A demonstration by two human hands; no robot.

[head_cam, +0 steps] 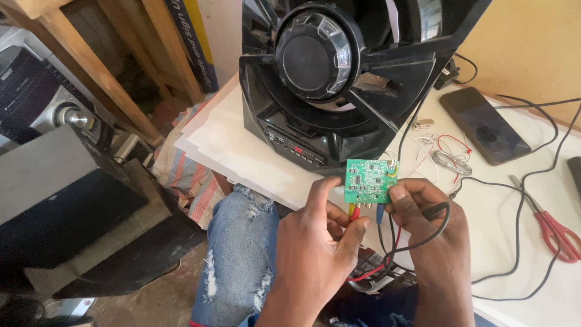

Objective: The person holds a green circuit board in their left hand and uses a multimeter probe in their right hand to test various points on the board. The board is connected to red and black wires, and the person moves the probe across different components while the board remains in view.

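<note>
While both pinch it, circuit board [367,180] sits between left hand [318,239] and right hand [426,227].

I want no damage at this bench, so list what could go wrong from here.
1. The green circuit board is held in mid-air by the left hand and right hand, by its edges alone; thin wires run from it toward the black speaker unit, so a tug might strain their joints.
2. The black cable looped over the right hand could snag.
3. The red-handled scissors and phone lie among cables on the table; a dragged cable may shift them.
</note>
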